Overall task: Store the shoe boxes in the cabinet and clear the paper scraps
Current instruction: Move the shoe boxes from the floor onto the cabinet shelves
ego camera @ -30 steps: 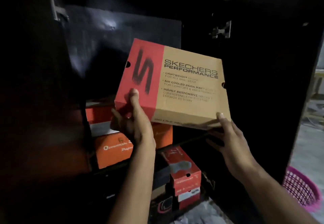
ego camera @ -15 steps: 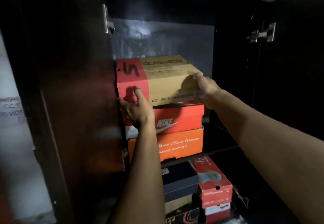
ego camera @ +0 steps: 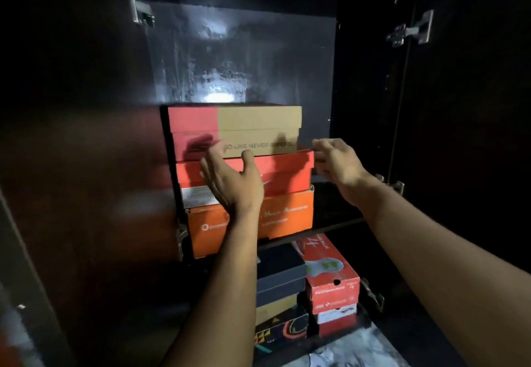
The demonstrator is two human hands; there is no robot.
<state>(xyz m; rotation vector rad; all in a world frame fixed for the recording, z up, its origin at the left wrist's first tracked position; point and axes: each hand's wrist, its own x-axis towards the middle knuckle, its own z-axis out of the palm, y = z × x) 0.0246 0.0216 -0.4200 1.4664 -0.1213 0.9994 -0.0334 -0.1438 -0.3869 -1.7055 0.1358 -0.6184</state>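
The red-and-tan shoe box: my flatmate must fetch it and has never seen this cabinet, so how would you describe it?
Look in the open dark cabinet, on the upper shelf, at the stack of three boxes on its left side. The red-and-tan shoe box lies on top, above a red box and an orange box. Only it is two-toned: red left end, plain cardboard tan otherwise.

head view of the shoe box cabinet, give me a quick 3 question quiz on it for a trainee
1. True or false: the red and tan box lies on top of the upper-shelf stack.
2. Multiple choice: the left hand is (A) gripping a box, (B) open in front of the stack, (C) out of view.
3. Fill in: straight under the top box lies a ____ box.

Key
1. True.
2. B; the right hand is open too, holding nothing.
3. Red; the orange box is lowest on that shelf.
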